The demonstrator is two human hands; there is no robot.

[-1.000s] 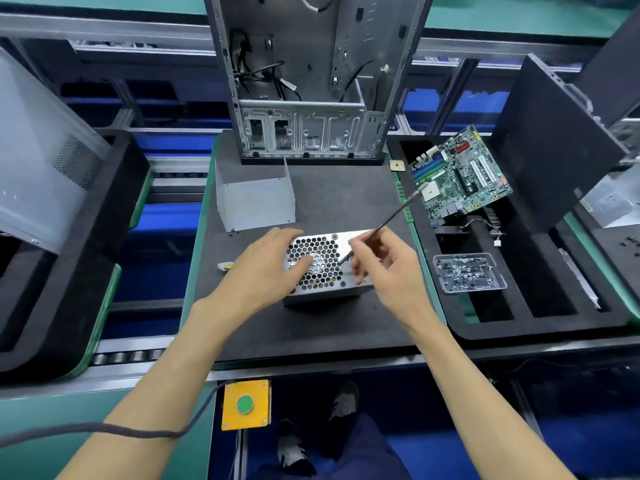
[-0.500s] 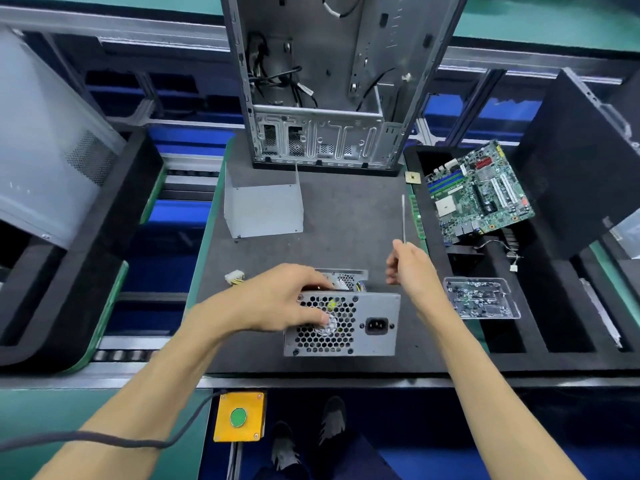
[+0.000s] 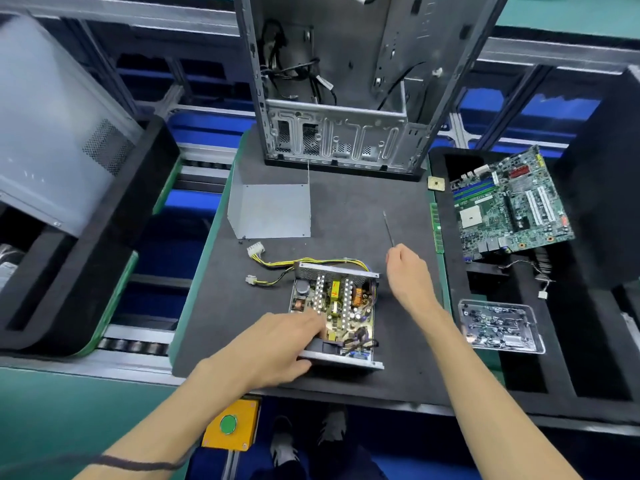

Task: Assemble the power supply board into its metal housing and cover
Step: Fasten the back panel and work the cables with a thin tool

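1. Nearest the person, the left hand (image 3: 277, 351) rested on the near-left corner of the open metal housing (image 3: 341, 362), its fingers (image 3: 311, 323) laid fairly straight over the edge of the power supply board (image 3: 334, 306); whether the thumb hooked the wall was hidden.
2. The board sat inside the housing near the middle of the dark tabletop (image 3: 346, 209), components up, with no lid on it. Yellow and black cables ran from its far edge to two white connectors (image 3: 255, 251) lying to the left.
3. The right hand (image 3: 408, 278), just right of the housing, pinched the handle of a thin screwdriver (image 3: 388, 228) whose shaft pointed away from the person.
4. Farther back, the bent grey cover (image 3: 273, 211) stood apart from the housing, with small dark specks at its foot, possibly screws.
5. Beyond that stood an open computer chassis (image 3: 346, 98); to the right a motherboard (image 3: 509, 202) lay on a foam tray.
6. Judgement: the board probably needed fixing or checking before the cover went on. Holding the housing flat with the left hand, keeping the cables clear of the walls, and driving the tip straight down would likely avoid slipping onto components.
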